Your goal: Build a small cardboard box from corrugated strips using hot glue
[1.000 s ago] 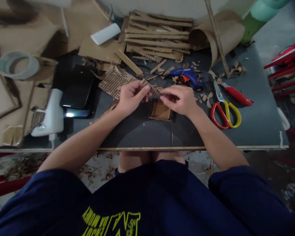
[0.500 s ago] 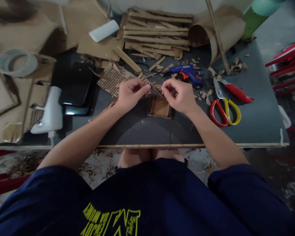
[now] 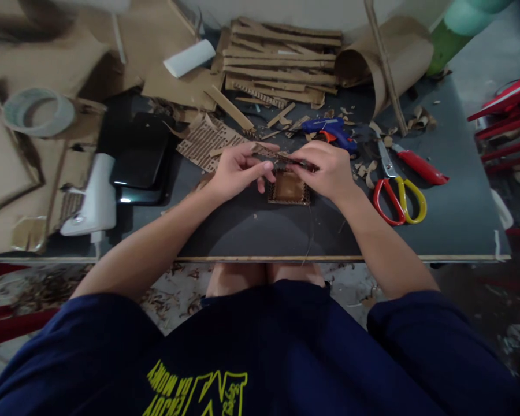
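Note:
My right hand [image 3: 325, 167] is closed, thumb and fingers pinching a thin corrugated cardboard strip [image 3: 271, 152]. The strip reaches left toward my left hand [image 3: 240, 169] and lies against its index finger. The left thumb stands apart from the strip, and the other fingers are loosely spread. Below and between the hands, a small square cardboard tray [image 3: 289, 189] with corrugated walls sits on the dark tabletop [image 3: 260, 234]. My hands cover part of its far side.
Beyond the hands lie a blue glue gun [image 3: 329, 128] and a stack of cardboard strips [image 3: 281, 60]. At right are scissors [image 3: 394, 185] and a red-handled cutter [image 3: 420, 163]. At left are a black device [image 3: 141, 153], a white device [image 3: 93, 199] and a tape roll [image 3: 39, 112].
The corrugated strip now shows between my hands. My left fingers have spread from a pinch, and my right hand has turned flatter over the tray's far edge. The view has shifted slightly.

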Motion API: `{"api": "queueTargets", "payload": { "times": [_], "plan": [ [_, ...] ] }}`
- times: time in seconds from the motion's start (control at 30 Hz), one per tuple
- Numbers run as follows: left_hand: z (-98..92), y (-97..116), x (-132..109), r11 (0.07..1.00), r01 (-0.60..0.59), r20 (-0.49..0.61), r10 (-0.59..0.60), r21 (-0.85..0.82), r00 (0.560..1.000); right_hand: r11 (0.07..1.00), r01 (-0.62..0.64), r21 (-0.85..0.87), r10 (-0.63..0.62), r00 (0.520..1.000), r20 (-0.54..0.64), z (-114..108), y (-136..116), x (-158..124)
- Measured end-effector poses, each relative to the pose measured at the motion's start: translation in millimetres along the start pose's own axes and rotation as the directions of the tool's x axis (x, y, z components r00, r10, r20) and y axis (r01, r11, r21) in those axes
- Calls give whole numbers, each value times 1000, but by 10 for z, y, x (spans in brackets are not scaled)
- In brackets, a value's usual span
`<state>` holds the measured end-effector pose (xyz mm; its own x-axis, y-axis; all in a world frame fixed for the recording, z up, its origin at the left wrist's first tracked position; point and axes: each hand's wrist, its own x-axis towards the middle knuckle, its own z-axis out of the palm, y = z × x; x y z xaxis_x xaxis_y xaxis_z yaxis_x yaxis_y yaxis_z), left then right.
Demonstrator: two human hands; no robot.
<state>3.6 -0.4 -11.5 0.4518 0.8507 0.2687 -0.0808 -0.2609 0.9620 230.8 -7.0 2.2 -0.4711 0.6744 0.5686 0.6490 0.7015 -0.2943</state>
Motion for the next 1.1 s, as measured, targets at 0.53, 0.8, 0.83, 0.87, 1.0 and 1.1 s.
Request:
{"api": "queueTargets", "payload": {
  "times": [0.53,0.8,0.83,0.87,1.0,1.1],
  "plan": [
    [-140,-50,-74,490,-411,180,450,769,874,1000,13,13,-12,998,-67,-1,-57,-23],
    [25,-29,-55,682,-375,102,405,629,909,997,81,5,-81,997,-1,19,-182,-21],
    [41,-42,-50,711,-361,83,394,603,915,996,89,10,-89,996,12,21,-180,-26],
    [53,-62,-41,746,-340,59,376,573,925,996,91,15,-91,995,28,22,-175,-30],
    [56,-173,5,908,-207,-45,239,365,970,996,86,27,-87,993,81,22,-159,-34],
    [32,-213,21,959,-136,-77,159,248,984,994,101,31,-103,993,66,28,-164,-27]
  ]
}}
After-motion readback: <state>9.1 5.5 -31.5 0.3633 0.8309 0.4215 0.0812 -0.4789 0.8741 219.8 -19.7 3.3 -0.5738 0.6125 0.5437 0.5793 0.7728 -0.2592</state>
